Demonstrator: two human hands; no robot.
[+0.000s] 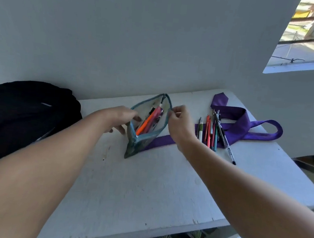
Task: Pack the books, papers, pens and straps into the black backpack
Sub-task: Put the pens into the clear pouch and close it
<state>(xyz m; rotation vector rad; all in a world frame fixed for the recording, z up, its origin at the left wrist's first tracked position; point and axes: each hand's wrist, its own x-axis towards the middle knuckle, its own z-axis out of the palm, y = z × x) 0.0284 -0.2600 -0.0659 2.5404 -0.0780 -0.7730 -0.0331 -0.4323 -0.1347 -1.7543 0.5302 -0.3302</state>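
The black backpack (25, 115) sits at the left end of the white table (146, 190), its left and lower parts cut off by the frame edge and by the left forearm; its opening cannot be made out, and a small pale mark on its top is too blurred to read. At the table's middle a teal-edged pencil pouch (147, 126) stands open, mouth up. Inside it an orange pen (145, 124) and several pink and dark ones overlap so that their number is hard to tell. The left hand (121, 118) holds the pouch's left rim, fingertips hidden behind the edge, fingers loosely curled. The right hand (179, 119) pinches the pouch's right rim between thumb and forefinger, the other fingers folded. A purple strap (241, 126) lies across the table's right half, one stretch hidden under the pouch and behind the right wrist, its far end looped near the table's edge. A row of loose pens (213, 132) lies on the strap just right of the right hand; print on the clear pen nearest the viewer is too small to read. No books or papers show
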